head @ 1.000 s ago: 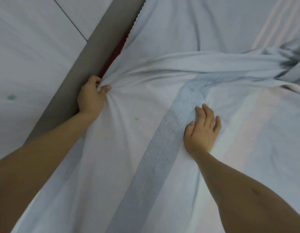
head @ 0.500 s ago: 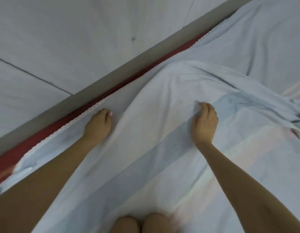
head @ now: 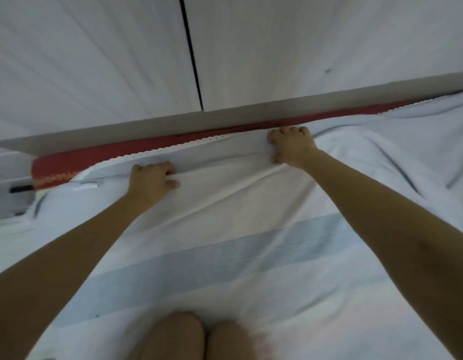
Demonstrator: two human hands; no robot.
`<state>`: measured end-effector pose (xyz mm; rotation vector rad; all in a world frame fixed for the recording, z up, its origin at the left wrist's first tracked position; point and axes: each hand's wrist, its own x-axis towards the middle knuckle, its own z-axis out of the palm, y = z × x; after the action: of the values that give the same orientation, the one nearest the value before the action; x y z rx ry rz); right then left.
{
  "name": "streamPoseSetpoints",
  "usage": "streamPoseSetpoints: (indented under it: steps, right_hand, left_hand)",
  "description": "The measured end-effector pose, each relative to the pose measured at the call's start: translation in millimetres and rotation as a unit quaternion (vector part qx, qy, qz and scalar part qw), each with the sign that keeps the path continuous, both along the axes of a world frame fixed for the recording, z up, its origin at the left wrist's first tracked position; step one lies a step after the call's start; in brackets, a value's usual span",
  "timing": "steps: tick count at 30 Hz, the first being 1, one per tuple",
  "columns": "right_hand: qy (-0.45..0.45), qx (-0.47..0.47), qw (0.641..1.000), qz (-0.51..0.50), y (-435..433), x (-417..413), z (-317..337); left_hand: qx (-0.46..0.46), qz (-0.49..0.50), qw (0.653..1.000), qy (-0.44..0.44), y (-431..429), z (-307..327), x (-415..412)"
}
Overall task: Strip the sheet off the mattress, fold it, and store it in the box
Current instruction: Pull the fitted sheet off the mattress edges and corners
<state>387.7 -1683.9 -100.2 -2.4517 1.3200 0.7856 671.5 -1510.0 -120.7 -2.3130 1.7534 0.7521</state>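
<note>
Knees point(head: 178, 336) at 6 o'clock, on the sheet point(head: 238, 255), pale with blue stripes, spread over most of the bed. Left hand point(head: 151, 179) at 11 o'clock, fingers curled round a bunched fold of it. Right hand point(head: 292, 146) at 1 o'clock, fingers hooked over the sheet's far edge, beside the red mattress point(head: 147, 149) side. Wall point(head: 95, 61) at 12. Judged early stripping: far edge lifting, the rest lies on the bed. Folding and boxing not started; no box in view.

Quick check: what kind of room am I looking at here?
Probably a bedroom: the left hand and right hand grip a striped sheet on a red-edged mattress that lies beside white wall panels.
</note>
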Motion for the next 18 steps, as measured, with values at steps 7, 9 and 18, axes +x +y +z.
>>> streamPoseSetpoints:
  steps: [7,9,18]
  right_hand:
    - [-0.123,0.04,0.989,-0.068,-17.1,6.6,3.4]
    - [-0.15,0.013,0.983,-0.106,-19.8,13.4,0.9]
    - [-0.154,-0.102,0.976,-0.114,1.1,22.9,-19.3]
  left_hand:
    - [-0.11,0.133,0.984,0.039,0.2,-3.5,38.8]
    - [-0.135,0.155,0.978,0.042,3.2,-3.7,48.8]
    - [-0.075,0.019,0.997,-0.018,12.6,8.2,75.3]
